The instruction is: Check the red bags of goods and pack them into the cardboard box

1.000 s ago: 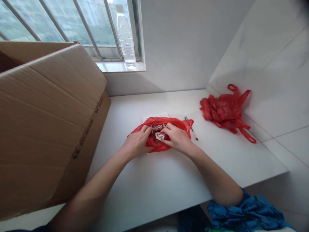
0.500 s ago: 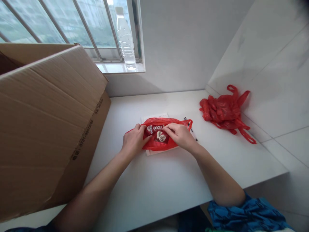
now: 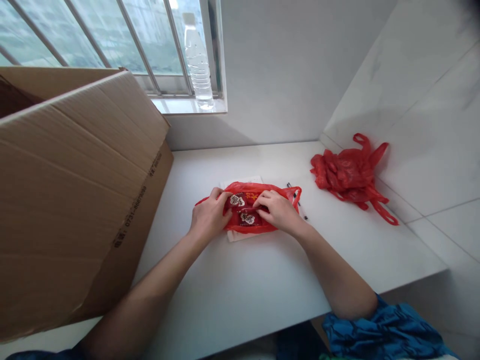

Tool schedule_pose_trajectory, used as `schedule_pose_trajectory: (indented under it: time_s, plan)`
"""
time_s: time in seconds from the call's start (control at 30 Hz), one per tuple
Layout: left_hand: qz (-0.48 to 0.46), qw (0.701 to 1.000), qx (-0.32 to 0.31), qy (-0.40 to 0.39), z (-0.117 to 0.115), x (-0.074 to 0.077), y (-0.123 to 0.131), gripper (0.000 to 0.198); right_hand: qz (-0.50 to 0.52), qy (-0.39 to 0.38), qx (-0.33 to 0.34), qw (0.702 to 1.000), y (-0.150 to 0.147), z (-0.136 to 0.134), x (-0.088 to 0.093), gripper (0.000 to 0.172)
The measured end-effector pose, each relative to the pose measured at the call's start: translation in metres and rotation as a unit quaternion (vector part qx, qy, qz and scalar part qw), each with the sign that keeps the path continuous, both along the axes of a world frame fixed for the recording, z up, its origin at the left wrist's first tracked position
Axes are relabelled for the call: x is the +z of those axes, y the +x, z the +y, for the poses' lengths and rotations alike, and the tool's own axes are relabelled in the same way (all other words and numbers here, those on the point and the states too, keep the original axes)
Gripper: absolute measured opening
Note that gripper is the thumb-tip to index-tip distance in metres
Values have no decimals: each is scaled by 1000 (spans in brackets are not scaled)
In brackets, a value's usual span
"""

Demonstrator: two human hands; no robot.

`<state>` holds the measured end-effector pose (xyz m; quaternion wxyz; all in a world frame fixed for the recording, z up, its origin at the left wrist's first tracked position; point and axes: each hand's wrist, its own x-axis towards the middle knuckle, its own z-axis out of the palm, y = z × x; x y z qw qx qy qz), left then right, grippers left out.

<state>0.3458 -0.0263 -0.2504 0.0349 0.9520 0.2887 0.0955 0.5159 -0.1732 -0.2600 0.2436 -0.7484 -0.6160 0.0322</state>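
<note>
A red plastic bag (image 3: 258, 187) lies spread open on the table. Inside it are dark red snack packets (image 3: 237, 201) with white emblems and printed characters. My left hand (image 3: 209, 214) is closed on the bag's left side, the thumb resting over the opening by the packets. From the right, my right hand (image 3: 278, 209) reaches into the opening, thumb and fingers pinching the edge of a dark red packet (image 3: 247, 218). Part of that packet is hidden behind my right fingers.
Paper (image 3: 240, 236) lies under the bag, with a pen (image 3: 296, 200) beside it. Crumpled red plastic bags (image 3: 347, 172) rest near the tiled wall. A large cardboard box (image 3: 82, 190) stands at left. A clear water bottle (image 3: 198, 65) is on the windowsill.
Inside the bag the packets have shifted; two white emblems now show instead of one. My right fingers have moved slightly down among them. My left hand stays at the bag's left side.
</note>
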Motion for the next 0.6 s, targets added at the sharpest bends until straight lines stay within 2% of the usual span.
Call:
schedule_pose_trajectory:
  time_s: [0.1,0.27,0.47,0.6]
  plan:
    - [-12,1000,-24,-6,0,0,-1,42,43,2,28,999,3,-3,2,23]
    - [-7,995,-96,-39,-2,-2,-2,44,4,14,-54,998,5,5,-6,33]
    - [18,996,-70,-45,-3,-2,2,42,-88,-23,-83,992,9,21,-16,46]
    - [18,998,-47,-48,-1,-3,2,46,-99,-19,-80,992,10,25,-13,32]
